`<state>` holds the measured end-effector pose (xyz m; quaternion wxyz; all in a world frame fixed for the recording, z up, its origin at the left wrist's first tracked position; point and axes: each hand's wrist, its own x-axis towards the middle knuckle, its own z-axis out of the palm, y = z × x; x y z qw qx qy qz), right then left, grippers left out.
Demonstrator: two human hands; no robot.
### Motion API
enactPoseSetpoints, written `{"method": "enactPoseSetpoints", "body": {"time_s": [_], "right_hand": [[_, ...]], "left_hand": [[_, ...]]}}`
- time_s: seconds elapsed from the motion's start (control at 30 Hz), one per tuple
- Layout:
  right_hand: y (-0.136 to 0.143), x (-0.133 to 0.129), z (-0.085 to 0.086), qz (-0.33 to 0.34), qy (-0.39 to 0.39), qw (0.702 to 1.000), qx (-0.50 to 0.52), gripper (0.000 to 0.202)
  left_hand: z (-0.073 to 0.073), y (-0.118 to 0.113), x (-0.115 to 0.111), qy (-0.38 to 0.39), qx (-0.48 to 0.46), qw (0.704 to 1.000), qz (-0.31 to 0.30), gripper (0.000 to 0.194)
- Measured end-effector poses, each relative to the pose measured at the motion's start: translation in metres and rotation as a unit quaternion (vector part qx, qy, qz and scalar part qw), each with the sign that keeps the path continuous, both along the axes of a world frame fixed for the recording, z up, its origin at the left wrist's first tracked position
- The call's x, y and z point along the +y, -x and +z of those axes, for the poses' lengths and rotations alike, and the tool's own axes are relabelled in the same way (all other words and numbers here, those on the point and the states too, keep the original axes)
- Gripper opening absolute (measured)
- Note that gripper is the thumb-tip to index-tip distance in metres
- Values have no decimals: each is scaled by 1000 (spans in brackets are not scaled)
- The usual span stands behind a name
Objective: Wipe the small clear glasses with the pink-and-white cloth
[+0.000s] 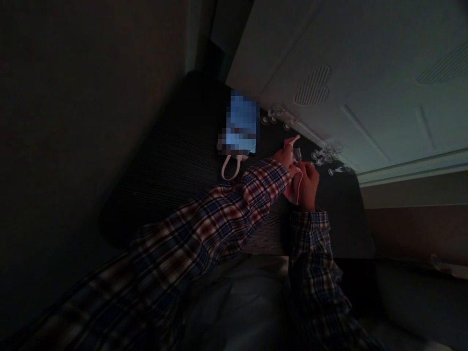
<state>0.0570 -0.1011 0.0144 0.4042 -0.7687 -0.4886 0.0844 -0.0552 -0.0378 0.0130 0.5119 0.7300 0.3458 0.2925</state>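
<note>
A piece of pink cloth [291, 193] with a thin edge or strap is between my hands over the dark table. My left hand [285, 157] has its fingers closed on the cloth, part of which sticks up beyond it. Close on the right, my right hand [308, 183] is closed, its fingertips at the cloth near a small clear or silvery piece [298, 154]. What the right fingertips pinch is too small and dark to make out.
A phone with a blurred lit screen [242, 122] stands on the dark table [157, 161], a pale loop strap [231, 168] below it. Several clear plastic pieces [325, 153] lie along the white panel [351, 78] with heart-shaped relief at the back.
</note>
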Motion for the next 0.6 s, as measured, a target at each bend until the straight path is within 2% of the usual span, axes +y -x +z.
{"method": "enactPoseSetpoints", "body": {"time_s": [0.6], "right_hand": [[0, 0, 0, -1, -1, 1000, 10, 31]], "left_hand": [[-3, 0, 1, -16, -6, 1000, 1, 59]]}}
